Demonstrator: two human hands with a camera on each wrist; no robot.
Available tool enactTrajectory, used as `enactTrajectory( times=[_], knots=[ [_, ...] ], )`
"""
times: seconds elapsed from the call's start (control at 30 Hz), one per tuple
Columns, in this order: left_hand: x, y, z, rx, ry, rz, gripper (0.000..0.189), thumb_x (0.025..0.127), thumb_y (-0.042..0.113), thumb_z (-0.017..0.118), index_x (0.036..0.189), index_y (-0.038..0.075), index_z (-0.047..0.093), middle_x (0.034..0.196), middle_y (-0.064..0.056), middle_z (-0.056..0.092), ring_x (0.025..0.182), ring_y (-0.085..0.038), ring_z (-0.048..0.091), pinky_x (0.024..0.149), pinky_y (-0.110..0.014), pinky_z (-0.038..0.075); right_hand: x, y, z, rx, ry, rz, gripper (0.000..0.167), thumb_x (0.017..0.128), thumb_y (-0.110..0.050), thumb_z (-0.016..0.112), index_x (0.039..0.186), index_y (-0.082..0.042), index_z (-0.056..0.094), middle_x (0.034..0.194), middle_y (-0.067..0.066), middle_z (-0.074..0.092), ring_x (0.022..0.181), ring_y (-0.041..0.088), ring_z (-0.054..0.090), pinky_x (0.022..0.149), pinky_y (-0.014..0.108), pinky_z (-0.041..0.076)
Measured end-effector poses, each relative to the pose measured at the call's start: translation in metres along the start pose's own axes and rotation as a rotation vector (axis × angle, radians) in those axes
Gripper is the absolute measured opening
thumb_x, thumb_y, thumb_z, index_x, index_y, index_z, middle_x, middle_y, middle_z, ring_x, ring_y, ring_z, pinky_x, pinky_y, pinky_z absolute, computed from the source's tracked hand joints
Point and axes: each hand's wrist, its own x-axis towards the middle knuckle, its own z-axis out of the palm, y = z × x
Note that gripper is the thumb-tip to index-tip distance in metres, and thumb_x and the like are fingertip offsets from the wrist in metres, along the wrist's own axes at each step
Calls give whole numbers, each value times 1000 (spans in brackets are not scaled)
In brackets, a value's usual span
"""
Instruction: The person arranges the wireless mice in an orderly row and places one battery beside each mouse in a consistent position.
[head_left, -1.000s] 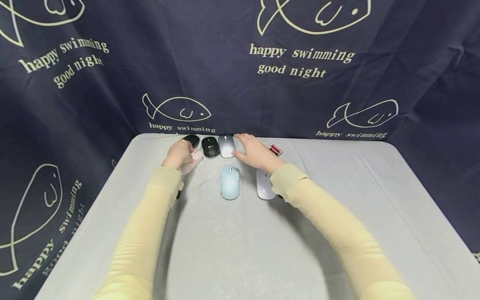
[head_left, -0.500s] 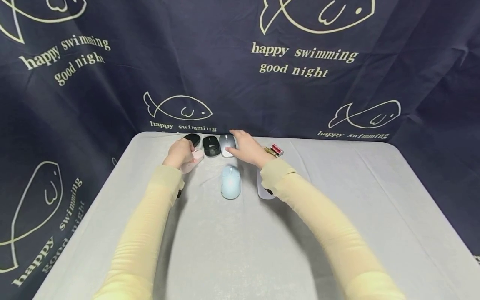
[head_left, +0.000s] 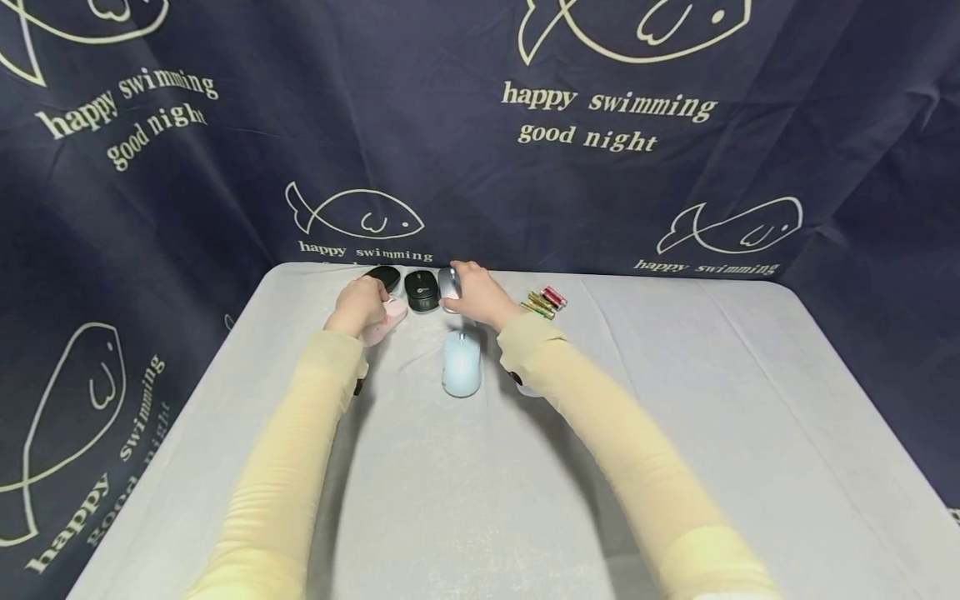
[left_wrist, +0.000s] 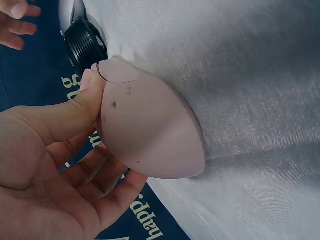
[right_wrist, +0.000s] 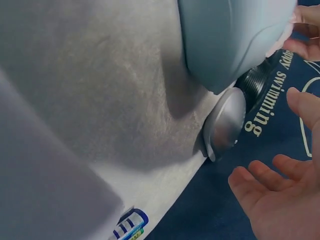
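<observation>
In the head view my left hand (head_left: 356,307) grips a pink mouse (head_left: 386,323) at the back left of the table. The left wrist view shows the thumb on the top of the pink mouse (left_wrist: 150,122) and fingers under its side. My right hand (head_left: 483,297) is at a silver-grey mouse (head_left: 447,282), thumb and fingers spread over its right side. In the right wrist view those fingers are loosely bent, with a visible gap from the silver mouse (right_wrist: 229,122). Contact cannot be told.
A black ribbed mouse (head_left: 422,290) stands left of the silver one, and another black mouse (head_left: 386,277) lies behind my left hand. A light blue mouse (head_left: 461,363) lies in front. My right sleeve mostly covers a white mouse (head_left: 529,390). Several batteries (head_left: 542,303) lie right.
My right hand has moved left over the silver mouse, which it now partly covers. Its sleeve hides more of the white mouse and uncovers more batteries. The left hand stays on the pink mouse.
</observation>
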Motion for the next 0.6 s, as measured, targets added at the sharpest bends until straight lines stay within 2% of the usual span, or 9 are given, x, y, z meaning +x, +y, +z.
enactTrajectory(
  times=[0.37,0.6],
  knots=[
    [-3,5,-2,-30,-12,-30,30,73,2,70,101,4,62,110,-16,60,94,-29,51,87,-41,45,13,10,8,-37,-38,101,76,85,-35,68,141,5,34,136,21,45,123,30,46,104,36,38],
    [-4,4,-1,-37,-11,-30,30,72,0,69,101,4,63,110,-16,61,93,-29,52,87,-41,45,19,15,14,6,-73,117,77,85,-35,68,140,6,34,136,20,46,121,28,47,103,33,38]
  ],
)
